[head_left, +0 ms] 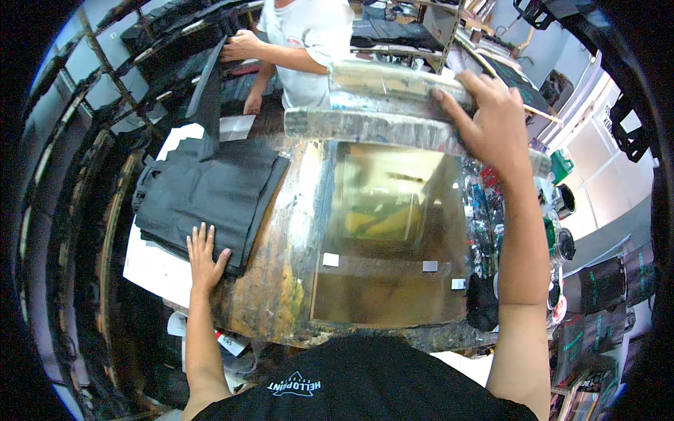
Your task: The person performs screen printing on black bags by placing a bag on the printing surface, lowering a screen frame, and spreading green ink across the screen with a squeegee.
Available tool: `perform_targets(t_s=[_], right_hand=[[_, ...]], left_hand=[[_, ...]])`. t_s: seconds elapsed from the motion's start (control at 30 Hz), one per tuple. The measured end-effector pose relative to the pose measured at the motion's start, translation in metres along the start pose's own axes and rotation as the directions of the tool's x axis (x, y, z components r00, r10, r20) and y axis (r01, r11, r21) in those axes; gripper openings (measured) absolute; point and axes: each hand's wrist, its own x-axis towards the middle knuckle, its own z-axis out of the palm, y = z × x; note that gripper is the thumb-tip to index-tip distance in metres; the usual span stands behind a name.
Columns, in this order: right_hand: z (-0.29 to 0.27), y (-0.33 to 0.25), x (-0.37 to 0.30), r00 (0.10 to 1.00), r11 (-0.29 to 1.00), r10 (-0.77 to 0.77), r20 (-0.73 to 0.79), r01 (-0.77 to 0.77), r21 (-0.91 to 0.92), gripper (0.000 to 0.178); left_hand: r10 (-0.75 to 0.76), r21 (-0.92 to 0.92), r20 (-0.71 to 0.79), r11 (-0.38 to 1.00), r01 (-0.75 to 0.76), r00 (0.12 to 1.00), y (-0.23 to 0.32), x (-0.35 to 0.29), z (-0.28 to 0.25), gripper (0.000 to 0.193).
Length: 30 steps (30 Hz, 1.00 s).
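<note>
My left hand [204,259] lies flat, fingers spread, on the near edge of a stack of black fabric pieces [210,186], which look like flat bags. The stack rests partly on a white sheet [151,262] at the left of the worktable. My right hand [488,116] reaches far forward and grips the worn, paint-stained bar of a screen-printing frame [400,83], its thumb on the near side. In front of me is a shiny brownish printing board [386,291] with small white tabs [331,259] and a yellowish reflection.
Across the table a co-worker in a white shirt [302,70] holds up one black fabric piece [206,95]. Ink-stained containers [564,200] line the right edge. Shelves [91,210] stand at the left. A black cloth [483,302] lies by the board's near right corner.
</note>
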Motion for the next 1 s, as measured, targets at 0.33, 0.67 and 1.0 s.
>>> perform_targets(t_s=[0.33, 0.67, 1.0], right_hand=[[0.002, -0.027, -0.058, 0.996, 0.999, -0.04, -0.078, 0.042, 0.026, 0.042], [0.008, -0.031, -0.083, 0.99, 0.997, -0.052, -0.128, 0.06, 0.058, 0.044], [0.004, -0.029, -0.078, 0.99, 0.997, -0.031, -0.136, 0.041, 0.073, 0.041]], left_hand=[[-0.037, -0.038, -0.051, 0.999, 0.035, 0.998, -0.006, -0.005, -0.002, 0.067], [-0.263, -0.221, 0.057, 0.937, 0.269, 0.963, -0.021, 0.046, -0.04, 0.04], [0.207, -0.016, 0.066, 0.978, -0.206, 0.976, 0.157, 0.08, -0.107, 0.035]])
